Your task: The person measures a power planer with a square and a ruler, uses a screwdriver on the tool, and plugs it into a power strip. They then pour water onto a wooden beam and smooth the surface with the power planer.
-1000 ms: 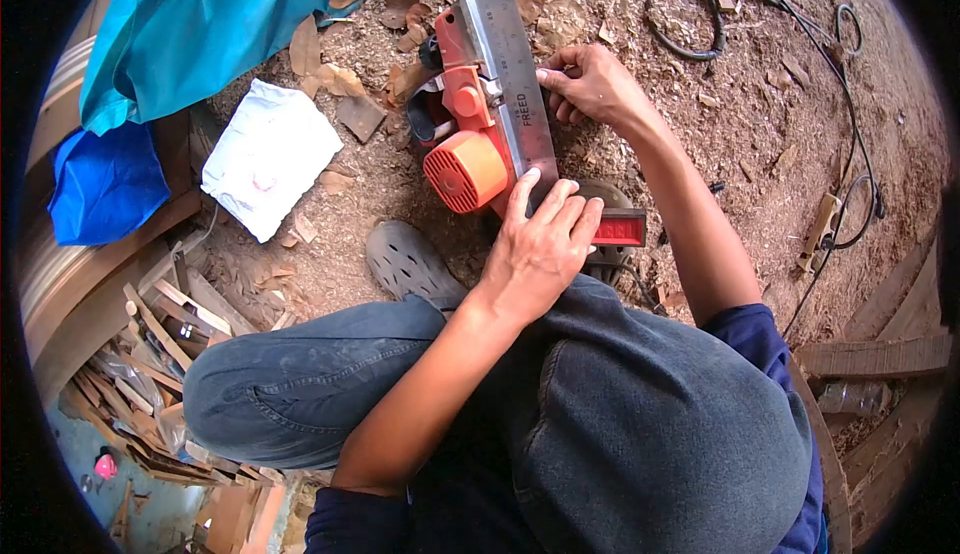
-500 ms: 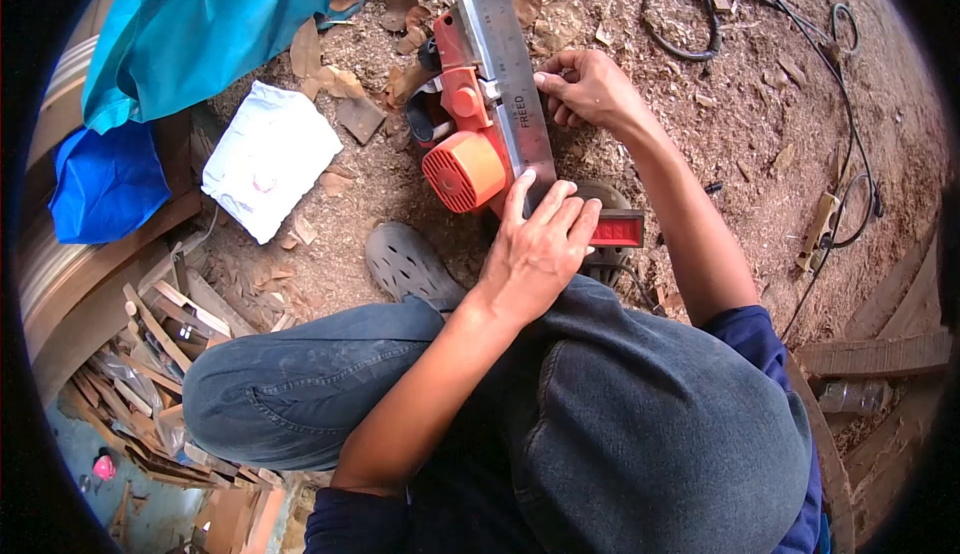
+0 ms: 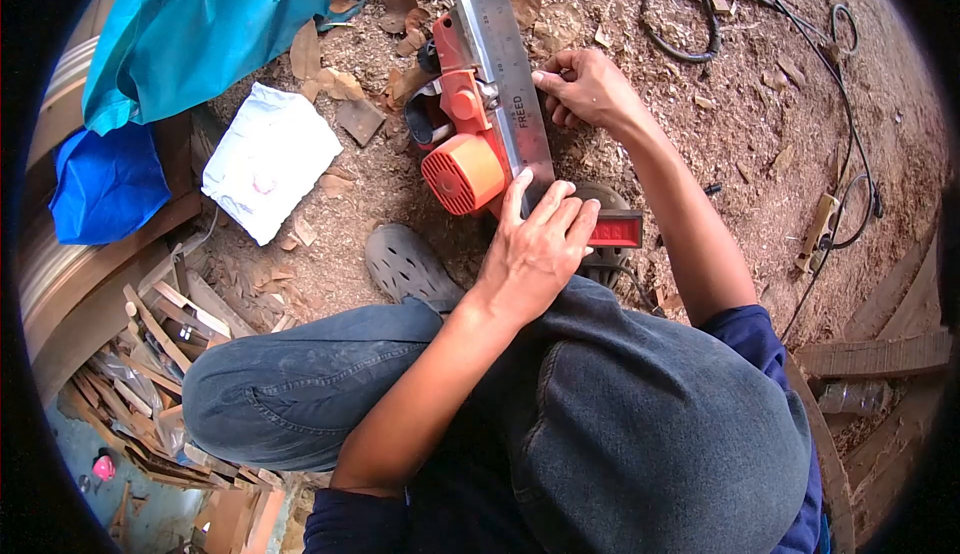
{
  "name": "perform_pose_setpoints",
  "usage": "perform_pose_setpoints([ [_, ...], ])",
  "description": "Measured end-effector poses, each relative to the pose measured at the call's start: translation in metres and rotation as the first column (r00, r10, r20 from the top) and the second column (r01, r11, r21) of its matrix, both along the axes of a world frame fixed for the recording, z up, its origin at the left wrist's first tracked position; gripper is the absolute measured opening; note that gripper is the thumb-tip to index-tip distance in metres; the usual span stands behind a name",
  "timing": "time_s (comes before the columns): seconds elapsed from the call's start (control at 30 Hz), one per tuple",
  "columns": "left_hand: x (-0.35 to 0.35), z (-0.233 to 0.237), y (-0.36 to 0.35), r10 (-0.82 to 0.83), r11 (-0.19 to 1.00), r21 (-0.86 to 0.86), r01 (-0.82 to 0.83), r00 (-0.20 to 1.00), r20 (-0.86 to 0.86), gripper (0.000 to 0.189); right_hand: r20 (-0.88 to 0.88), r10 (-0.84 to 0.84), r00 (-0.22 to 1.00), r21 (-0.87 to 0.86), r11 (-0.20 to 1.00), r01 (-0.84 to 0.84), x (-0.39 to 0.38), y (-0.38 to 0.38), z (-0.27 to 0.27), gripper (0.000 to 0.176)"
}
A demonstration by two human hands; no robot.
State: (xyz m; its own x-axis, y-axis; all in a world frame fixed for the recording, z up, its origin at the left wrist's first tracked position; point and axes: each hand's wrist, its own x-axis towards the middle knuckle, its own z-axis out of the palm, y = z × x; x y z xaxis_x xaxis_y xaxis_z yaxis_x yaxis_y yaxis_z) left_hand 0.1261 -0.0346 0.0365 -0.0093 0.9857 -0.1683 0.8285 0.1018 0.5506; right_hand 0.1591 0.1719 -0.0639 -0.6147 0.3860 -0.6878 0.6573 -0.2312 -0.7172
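A red electric hand planer (image 3: pixel 465 172) lies with its sole uppermost in front of me. Along the sole runs a steel ruler (image 3: pixel 508 59) marked FREED. My left hand (image 3: pixel 535 244) is closed over the near end of the ruler and planer, thumb and fingertips pressing the metal. At the ruler's right edge, my right hand (image 3: pixel 595 89) has its fingers curled in and its thumb tip against or very near the edge. Whatever those fingers hold, if anything, is hidden. A red part with a dark rim (image 3: pixel 615 229) juts out beside my left fingers.
Wood shavings and dry leaves cover the ground. A white bag (image 3: pixel 270 159), a blue bag (image 3: pixel 108 186) and teal cloth (image 3: pixel 210 34) lie left. Wood offcuts (image 3: pixel 150 384) are piled lower left. A black cable (image 3: pixel 850 124) winds along the right. My grey clog (image 3: pixel 405 262) is close to the planer.
Almost nothing differs. The far end of the ruler has shifted very slightly to the left; both hands keep their places.
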Motion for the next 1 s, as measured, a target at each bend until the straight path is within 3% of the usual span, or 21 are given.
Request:
perform_pose_setpoints([
  [1.0,-0.0009,-0.0033,0.0012,-0.006,1.000,0.002,0.006,1.000,0.017,0.057,0.003,0.000,1.000,-0.010,1.000,0.000,0.0003,-0.0005,0.0000,0.029],
])
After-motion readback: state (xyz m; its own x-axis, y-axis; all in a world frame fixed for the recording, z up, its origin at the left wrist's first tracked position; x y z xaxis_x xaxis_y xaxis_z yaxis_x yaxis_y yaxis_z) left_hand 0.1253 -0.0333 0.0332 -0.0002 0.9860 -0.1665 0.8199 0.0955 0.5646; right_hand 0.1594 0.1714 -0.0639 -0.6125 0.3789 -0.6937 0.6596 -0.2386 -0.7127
